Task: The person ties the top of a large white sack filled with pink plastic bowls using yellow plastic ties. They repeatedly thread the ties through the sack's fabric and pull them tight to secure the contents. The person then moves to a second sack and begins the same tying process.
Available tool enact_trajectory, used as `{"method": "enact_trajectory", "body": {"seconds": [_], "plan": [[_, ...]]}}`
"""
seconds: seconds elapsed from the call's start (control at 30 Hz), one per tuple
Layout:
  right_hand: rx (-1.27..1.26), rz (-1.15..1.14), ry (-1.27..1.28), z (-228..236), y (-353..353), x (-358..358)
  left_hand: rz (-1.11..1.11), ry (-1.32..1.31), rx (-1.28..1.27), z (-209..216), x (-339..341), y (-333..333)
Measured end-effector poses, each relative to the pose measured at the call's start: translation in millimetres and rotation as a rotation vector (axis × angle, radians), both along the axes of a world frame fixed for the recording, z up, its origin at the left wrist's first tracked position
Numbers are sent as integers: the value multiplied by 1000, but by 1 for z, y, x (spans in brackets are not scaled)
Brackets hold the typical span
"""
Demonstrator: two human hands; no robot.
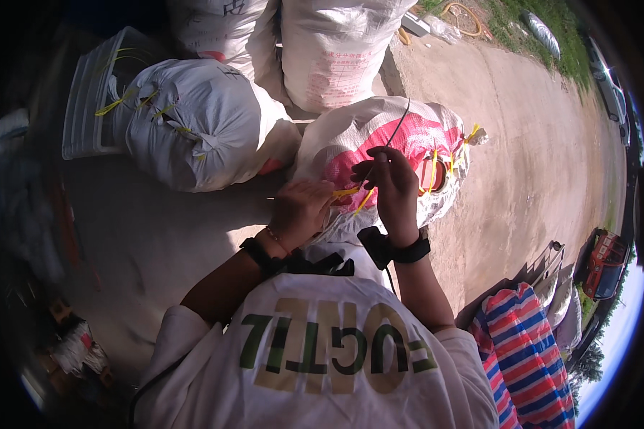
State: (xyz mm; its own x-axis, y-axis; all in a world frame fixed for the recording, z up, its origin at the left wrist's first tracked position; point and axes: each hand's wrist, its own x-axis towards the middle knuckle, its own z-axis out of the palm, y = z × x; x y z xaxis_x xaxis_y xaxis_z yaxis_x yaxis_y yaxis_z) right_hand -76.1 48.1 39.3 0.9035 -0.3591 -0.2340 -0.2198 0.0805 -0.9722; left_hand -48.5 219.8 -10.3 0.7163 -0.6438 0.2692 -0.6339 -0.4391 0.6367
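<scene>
Pinching yellow string [346, 191] is the left hand [303, 208]; the right hand [393, 179] is gripping a thin strand [399, 127]; the partly tied bag [423, 133] is gaping.

Head-height fisheye — steeply downward, close

Onlooker's view, person as hub: pink-and-white sack [372, 136] just past twelve; left hand [304, 209] gripping yellow strap [346, 191], right hand [391, 175] pinching thin dark rod [401, 124]. White sack [204, 125], eleven.

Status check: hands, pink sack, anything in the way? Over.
Left hand on yellow strip; right hand holds thin dark rod. Pink sack ahead, more yellow strips on it. White sack left, apart from hands.
</scene>
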Motion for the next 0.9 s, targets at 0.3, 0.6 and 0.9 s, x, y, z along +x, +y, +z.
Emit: {"method": "enact_trajectory", "body": {"seconds": [0.3, 0.6, 0.9], "plan": [[819, -204, 113, -11, 12, -27, -395, 1033, -211, 50, 13, 13], [722, -221, 33, 63, -4, -114, -331, 123, -64, -8, -10, -4], [296, -328, -447, 115, 18, -166, -143, 648, -263, -26, -15, 9]]}}
